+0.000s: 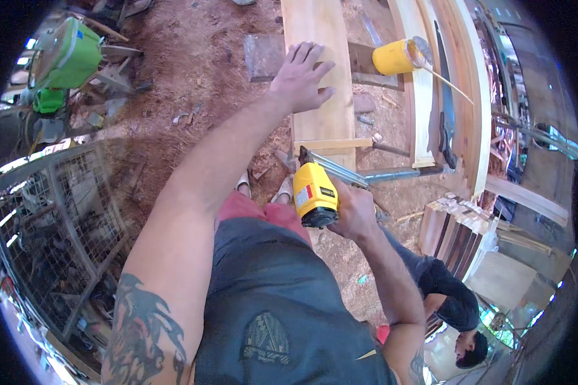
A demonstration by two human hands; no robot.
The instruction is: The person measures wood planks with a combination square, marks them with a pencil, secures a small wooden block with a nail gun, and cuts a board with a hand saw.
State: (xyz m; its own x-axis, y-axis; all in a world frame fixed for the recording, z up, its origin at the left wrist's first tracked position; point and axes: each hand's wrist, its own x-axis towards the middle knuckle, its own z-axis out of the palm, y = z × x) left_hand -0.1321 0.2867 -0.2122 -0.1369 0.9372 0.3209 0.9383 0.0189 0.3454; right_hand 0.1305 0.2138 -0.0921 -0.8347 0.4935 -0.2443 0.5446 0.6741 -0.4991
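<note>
My left hand (302,78) lies on a wide, pale wooden board (316,19), its fingers spread flat near the board's left edge. A thin wooden strip (340,143) lies across the board close to its near end. In my right hand (356,213) is a yellow and black nail gun (315,191), the fingers wrapped round its handle. The gun's nose is at the strip, near its left end; whether it touches the wood I cannot tell.
Right of the board are a yellow container (392,58) with a stick, a handsaw (447,122) and long planks (475,96). Stacked wood pieces (453,224) stand lower right, near a bent-over person (453,289). A green box (77,54) and a wire-mesh frame (77,186) are left.
</note>
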